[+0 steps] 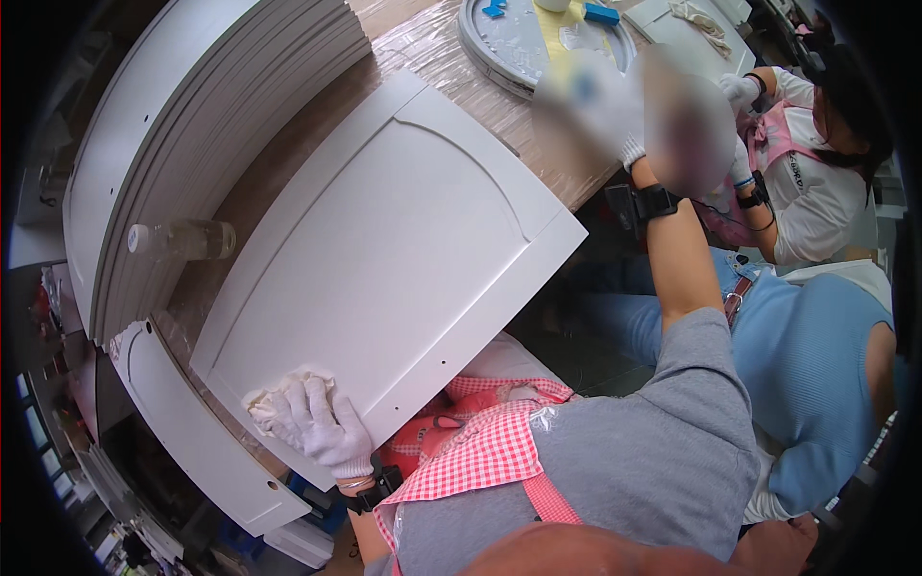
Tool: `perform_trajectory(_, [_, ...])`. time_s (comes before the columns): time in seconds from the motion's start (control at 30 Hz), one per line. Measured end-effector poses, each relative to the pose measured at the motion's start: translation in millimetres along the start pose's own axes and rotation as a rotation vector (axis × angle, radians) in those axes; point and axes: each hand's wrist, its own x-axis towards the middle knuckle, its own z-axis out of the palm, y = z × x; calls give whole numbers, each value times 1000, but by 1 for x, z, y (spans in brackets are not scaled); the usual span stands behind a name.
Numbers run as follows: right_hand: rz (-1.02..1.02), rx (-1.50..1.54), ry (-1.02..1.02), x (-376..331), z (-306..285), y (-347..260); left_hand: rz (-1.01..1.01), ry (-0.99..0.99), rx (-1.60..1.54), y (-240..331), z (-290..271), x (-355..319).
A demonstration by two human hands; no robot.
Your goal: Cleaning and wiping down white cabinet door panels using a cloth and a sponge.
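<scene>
A white panel with a curved raised border lies at a slant across the table before me. My left hand, in a white knit glove, is at its lower left corner. Its fingers are closed over a bunched white cloth pressed on the panel. My right hand, also gloved, reaches out past the panel's far right corner, next to a round grey tray. Blur covers its fingers, so what they hold, if anything, does not show. Blue blocks lie on the tray.
A tall stack of curved white panels stands at the left, with a clear bottle beside it. A narrower white piece lies below. One person in a pink apron works at right; a person in a blue top is close by.
</scene>
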Motion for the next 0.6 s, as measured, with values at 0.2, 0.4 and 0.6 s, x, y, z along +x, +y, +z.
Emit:
perform_trajectory(0.2, [-88,-74,12,-7,-8,5,-107,130,-76,-3,-20,7])
perform_trajectory(0.4, [-233,156,254,-23,-44,-55,-304,-109,-51,-47,-14,17])
perform_trajectory(0.6, [-583,868,-260,-120,-86,-200,-625,-66,-1134,18,-33,61])
